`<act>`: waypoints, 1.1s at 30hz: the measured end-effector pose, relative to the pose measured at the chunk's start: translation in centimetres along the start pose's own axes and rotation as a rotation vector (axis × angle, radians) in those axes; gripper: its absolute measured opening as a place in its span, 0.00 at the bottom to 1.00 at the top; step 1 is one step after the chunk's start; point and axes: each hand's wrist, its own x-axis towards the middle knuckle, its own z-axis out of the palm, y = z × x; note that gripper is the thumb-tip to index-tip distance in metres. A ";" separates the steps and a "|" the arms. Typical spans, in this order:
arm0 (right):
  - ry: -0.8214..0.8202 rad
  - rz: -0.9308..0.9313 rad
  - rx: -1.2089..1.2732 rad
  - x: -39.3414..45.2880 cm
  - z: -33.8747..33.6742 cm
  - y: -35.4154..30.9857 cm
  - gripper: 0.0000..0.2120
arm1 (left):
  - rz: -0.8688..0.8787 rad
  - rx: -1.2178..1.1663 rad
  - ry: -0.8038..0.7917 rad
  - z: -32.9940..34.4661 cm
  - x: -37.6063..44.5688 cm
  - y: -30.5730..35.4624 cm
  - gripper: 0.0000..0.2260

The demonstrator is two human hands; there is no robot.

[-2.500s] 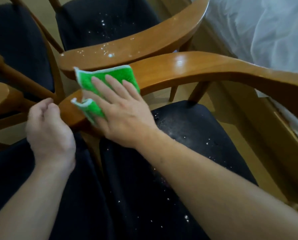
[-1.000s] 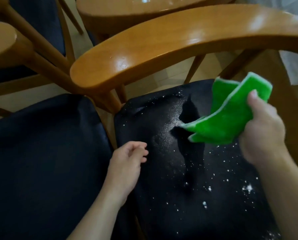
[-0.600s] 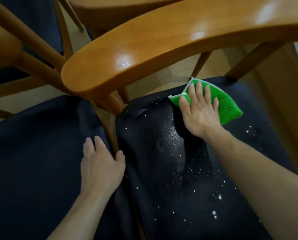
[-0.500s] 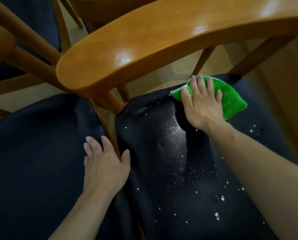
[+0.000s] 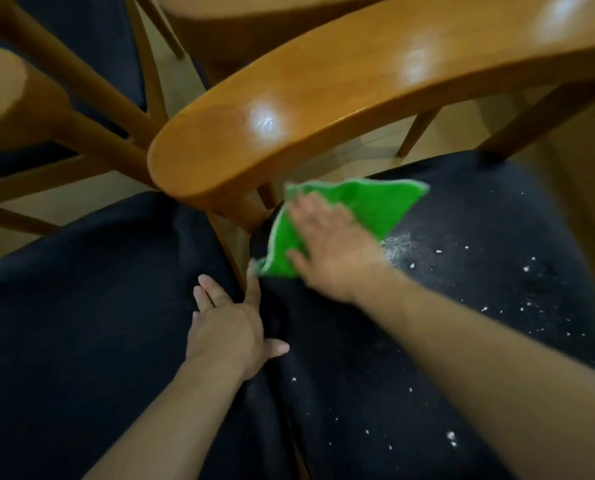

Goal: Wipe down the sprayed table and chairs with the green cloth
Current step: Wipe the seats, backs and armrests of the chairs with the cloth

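— While my right hand (image 5: 330, 244) lies flat, fingers spread, pressing the green microfibre cloth (image 5: 365, 211) on the dark padded chair seat (image 5: 462, 271), my left hand (image 5: 228, 323) rests open beside it.

— How far along?

— White foam flecks (image 5: 531, 303) remain rightward. The curved wooden armrest (image 5: 323, 102) overhangs the back-left corner; rightward is open.

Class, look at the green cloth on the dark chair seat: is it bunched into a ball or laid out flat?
Flat: the green cloth lies spread on the dark chair seat, pressed under the right hand.
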 end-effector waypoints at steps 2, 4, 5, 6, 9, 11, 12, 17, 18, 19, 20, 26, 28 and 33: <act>0.004 0.283 -0.081 0.2 -0.9 4.5 0.39 | -0.011 0.003 0.018 0.3 0.1 0.3 0.52; -0.039 0.478 -0.052 0.4 -1.4 6.4 0.40 | -0.025 0.005 0.053 0.8 0.3 0.4 0.53; -0.026 0.519 -0.025 0.6 -1.3 6.1 0.39 | -0.033 0.011 0.067 1.0 0.3 0.5 0.53; 0.008 0.544 -0.001 1.0 -1.2 5.1 0.37 | -0.037 0.019 0.081 1.2 0.4 0.6 0.53; 0.117 0.519 0.052 1.7 -0.4 0.1 0.35 | -0.041 0.030 0.103 1.5 0.7 0.6 0.53; 0.134 0.402 0.036 1.3 0.9 -3.9 0.35 | -0.024 0.005 0.114 1.6 0.8 0.4 0.52; 0.128 0.333 0.024 0.8 1.6 -5.9 0.35 | -0.007 -0.017 0.120 1.6 0.7 0.2 0.51; 0.085 0.056 0.036 -3.8 4.2 -8.1 0.33 | 0.117 -0.008 0.134 2.0 -0.3 -1.9 0.50; 0.090 0.003 0.025 -4.3 4.1 -7.1 0.33 | 0.127 0.014 0.128 1.9 -0.3 -2.0 0.50; 0.089 -0.031 0.007 -4.4 3.9 -5.9 0.34 | 0.131 0.036 0.123 1.9 -0.2 -1.9 0.50; 0.087 -0.035 -0.013 -4.1 3.7 -4.4 0.35 | 0.128 0.053 0.120 1.8 -0.1 -1.7 0.50; 0.184 0.448 0.034 -0.8 0.3 7.0 0.33 | 0.103 0.130 0.170 2.3 0.5 -1.6 0.45; 0.185 0.570 0.093 0.1 0.1 6.4 0.33 | 0.096 0.143 0.183 2.5 0.6 -1.7 0.44; 0.162 0.556 0.094 0.5 1.5 -3.0 0.33 | 0.109 0.111 0.174 2.5 0.6 -1.7 0.43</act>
